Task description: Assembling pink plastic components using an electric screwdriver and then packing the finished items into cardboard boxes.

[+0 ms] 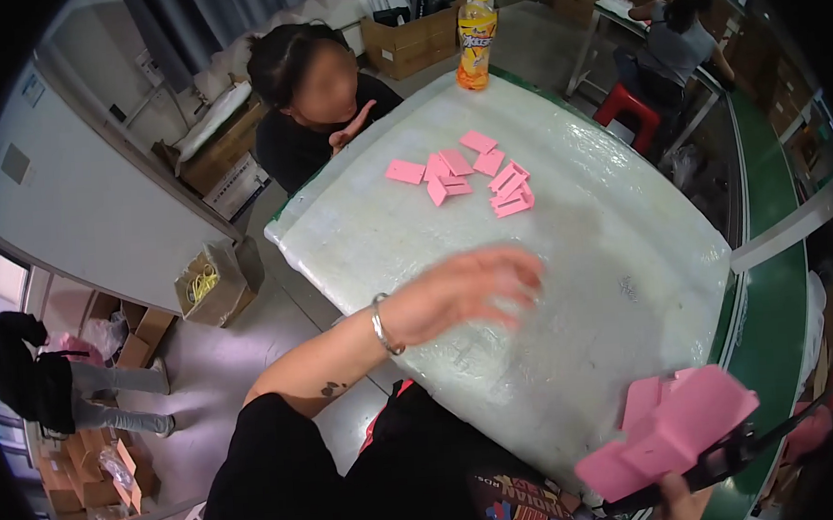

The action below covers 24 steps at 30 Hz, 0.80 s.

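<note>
My left hand (pixel 466 290) hovers blurred over the white plastic-covered table (pixel 616 248), fingers spread, holding nothing; a metal bracelet circles its wrist. At the lower right, my right hand (pixel 681 503) grips a stack of pink folded cards (pixel 670 430) with a black strap beside it. Several loose pink cards (pixel 473 173) lie scattered on the far half of the table, apart from both hands.
A person in black sits at the table's far left edge with a hand raised. An orange drink bottle (pixel 475 42) stands at the far corner. Another person sits on a red stool (pixel 629 109) at a bench. Cardboard boxes (pixel 210 287) stand on the floor to the left.
</note>
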### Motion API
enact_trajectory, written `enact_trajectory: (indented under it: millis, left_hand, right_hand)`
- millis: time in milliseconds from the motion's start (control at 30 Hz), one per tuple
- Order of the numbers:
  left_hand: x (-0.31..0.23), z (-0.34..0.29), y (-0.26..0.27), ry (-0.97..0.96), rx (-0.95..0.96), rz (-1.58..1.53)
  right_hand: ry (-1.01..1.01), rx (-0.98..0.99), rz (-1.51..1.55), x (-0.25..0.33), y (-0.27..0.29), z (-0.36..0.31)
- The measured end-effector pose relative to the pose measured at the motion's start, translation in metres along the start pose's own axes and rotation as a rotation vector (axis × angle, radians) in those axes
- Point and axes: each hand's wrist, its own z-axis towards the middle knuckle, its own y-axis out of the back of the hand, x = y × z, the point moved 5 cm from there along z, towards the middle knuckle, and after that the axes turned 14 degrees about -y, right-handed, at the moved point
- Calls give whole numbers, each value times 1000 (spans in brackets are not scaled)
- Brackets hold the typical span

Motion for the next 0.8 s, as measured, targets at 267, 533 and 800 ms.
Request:
enact_trajectory:
  millis: [267,533,800]
  left_hand:
    - [71,6,-90,214,316,-87]
    - [52,-11,-49,368,318,-189]
    - [112,11,-106,108,343,62]
  right_hand:
    - [-33,44,215,-18,-24,24]
    - [-42,95,192,-27,-19,17]
    - [-10,39,113,-34,-9,29]
